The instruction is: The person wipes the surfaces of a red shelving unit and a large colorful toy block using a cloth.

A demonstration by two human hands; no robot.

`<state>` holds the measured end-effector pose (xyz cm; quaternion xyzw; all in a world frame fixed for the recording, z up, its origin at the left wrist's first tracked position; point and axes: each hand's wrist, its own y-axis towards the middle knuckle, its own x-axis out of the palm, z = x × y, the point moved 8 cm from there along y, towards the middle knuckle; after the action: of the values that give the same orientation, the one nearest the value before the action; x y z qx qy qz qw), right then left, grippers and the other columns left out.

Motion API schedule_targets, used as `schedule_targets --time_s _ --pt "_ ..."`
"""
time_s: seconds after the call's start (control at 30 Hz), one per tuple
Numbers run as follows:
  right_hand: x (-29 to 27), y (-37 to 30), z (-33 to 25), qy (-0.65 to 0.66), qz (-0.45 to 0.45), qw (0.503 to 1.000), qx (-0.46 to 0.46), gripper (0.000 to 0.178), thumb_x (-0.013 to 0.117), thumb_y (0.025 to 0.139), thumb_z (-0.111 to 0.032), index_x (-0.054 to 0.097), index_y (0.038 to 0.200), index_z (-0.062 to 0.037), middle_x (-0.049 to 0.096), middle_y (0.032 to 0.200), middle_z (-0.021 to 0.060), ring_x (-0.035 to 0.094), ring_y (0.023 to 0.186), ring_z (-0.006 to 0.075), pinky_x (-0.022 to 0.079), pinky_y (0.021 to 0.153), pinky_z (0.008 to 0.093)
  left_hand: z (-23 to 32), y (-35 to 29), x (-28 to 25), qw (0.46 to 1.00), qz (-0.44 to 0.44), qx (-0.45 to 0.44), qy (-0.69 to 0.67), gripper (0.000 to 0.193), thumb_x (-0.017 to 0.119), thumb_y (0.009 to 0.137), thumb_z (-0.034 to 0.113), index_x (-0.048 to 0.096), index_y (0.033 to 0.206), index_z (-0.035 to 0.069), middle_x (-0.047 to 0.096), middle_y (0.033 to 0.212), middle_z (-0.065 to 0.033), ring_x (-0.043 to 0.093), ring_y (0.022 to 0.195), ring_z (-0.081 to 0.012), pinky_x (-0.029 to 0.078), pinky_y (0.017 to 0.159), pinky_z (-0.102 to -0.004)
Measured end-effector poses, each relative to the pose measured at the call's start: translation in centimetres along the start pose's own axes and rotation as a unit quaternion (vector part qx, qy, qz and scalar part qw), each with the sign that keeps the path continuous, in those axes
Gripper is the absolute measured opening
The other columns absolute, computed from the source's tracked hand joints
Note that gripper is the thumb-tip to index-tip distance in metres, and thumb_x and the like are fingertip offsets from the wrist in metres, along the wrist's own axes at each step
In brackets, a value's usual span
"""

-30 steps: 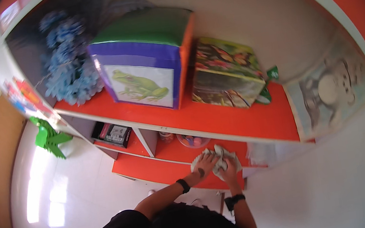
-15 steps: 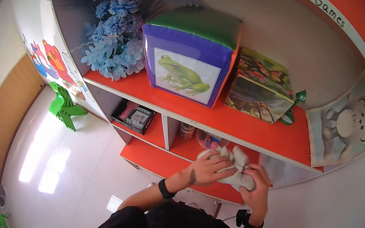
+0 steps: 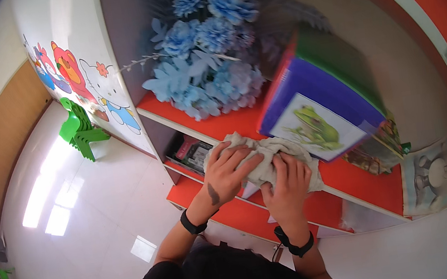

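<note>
A crumpled pale grey cloth (image 3: 295,152) lies bunched over the front edge of the red upper shelf (image 3: 357,180). Both my hands grip it from above. My left hand (image 3: 227,169) has its fingers bent across the cloth's left part, and my right hand (image 3: 287,183) presses into its right part. Just behind the cloth, a big soft cube (image 3: 338,96) with purple and green sides and a frog picture stands tilted. Blue artificial flowers (image 3: 212,66) rise at the back, beyond my left hand. The shelf surface under the cloth is hidden.
A dark box (image 3: 189,151) sits in the lower compartment left of my hands. Behind the cube is a picture-covered box (image 3: 374,158), partly hidden. A bear poster (image 3: 439,173) hangs at the right. Green stacked chairs (image 3: 78,129) stand by the painted wall.
Both hands have brought the cloth up and left onto the upper shelf's edge, spreading it somewhat. The view has shifted left, and the cube now looks more tilted.
</note>
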<state>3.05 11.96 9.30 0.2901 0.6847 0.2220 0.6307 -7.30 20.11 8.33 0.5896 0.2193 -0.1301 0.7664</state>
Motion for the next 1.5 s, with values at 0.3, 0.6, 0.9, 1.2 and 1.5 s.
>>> schedule_targets --time_s 0.3,0.6,0.9,1.2,1.5 --pt "6.9 5.9 -9.4 0.039 -0.041 0.998 -0.020 0.061 0.065 0.066 -0.006 0.051 0.125 -0.0056 0.052 0.127 0.0160 0.049 0.117 0.0350 0.034 0.099 0.0491 -10.9 -2.9 -6.8 0.999 0.020 -0.037 0.009 0.039 0.060 0.072 0.011 0.069 0.111 0.010 0.066 0.114 -0.0103 0.062 0.101 -0.0278 0.041 0.098 -0.0473" --pt "11.2 8.7 -15.0 0.045 0.018 0.999 0.021 0.060 0.065 0.067 -0.003 0.053 0.125 -0.0103 0.052 0.128 0.0141 0.049 0.118 0.0332 0.033 0.102 0.0474 -18.4 -4.9 -10.1 0.994 0.099 -0.051 -0.014 0.051 0.051 0.058 -0.002 0.066 0.106 0.003 0.065 0.113 -0.0144 0.058 0.108 -0.0345 0.036 0.104 -0.0484" --pt "10.3 9.2 -14.4 0.034 0.113 0.986 0.120 0.034 0.064 0.066 0.005 0.057 0.095 -0.0111 0.053 0.102 0.0086 0.051 0.099 0.0295 0.037 0.088 0.0411 -17.7 -3.4 -8.6 0.993 0.047 -0.052 -0.090 0.052 0.050 0.059 -0.009 0.059 0.107 0.006 0.051 0.118 -0.0146 0.043 0.113 -0.0388 0.025 0.107 -0.0497" --pt "11.2 9.6 -14.0 0.013 0.167 0.975 0.150 0.033 0.065 0.060 0.007 0.059 0.087 -0.0108 0.057 0.095 0.0083 0.054 0.099 0.0325 0.040 0.085 0.0445 -19.4 -2.1 -9.6 0.984 -0.089 0.081 -0.133 0.049 0.066 0.063 -0.005 0.060 0.110 0.010 0.055 0.124 -0.0117 0.048 0.115 -0.0363 0.036 0.097 -0.0441" --pt "12.5 7.4 -16.9 -0.043 0.193 0.955 0.219 0.035 0.060 0.060 0.012 0.062 0.088 -0.0083 0.061 0.107 0.0081 0.055 0.106 0.0343 0.043 0.089 0.0437 -20.4 -3.8 -9.7 0.948 -0.101 0.131 -0.273 0.047 0.051 0.058 -0.013 0.058 0.102 0.004 0.058 0.103 -0.0129 0.052 0.101 -0.0354 0.039 0.092 -0.0426"
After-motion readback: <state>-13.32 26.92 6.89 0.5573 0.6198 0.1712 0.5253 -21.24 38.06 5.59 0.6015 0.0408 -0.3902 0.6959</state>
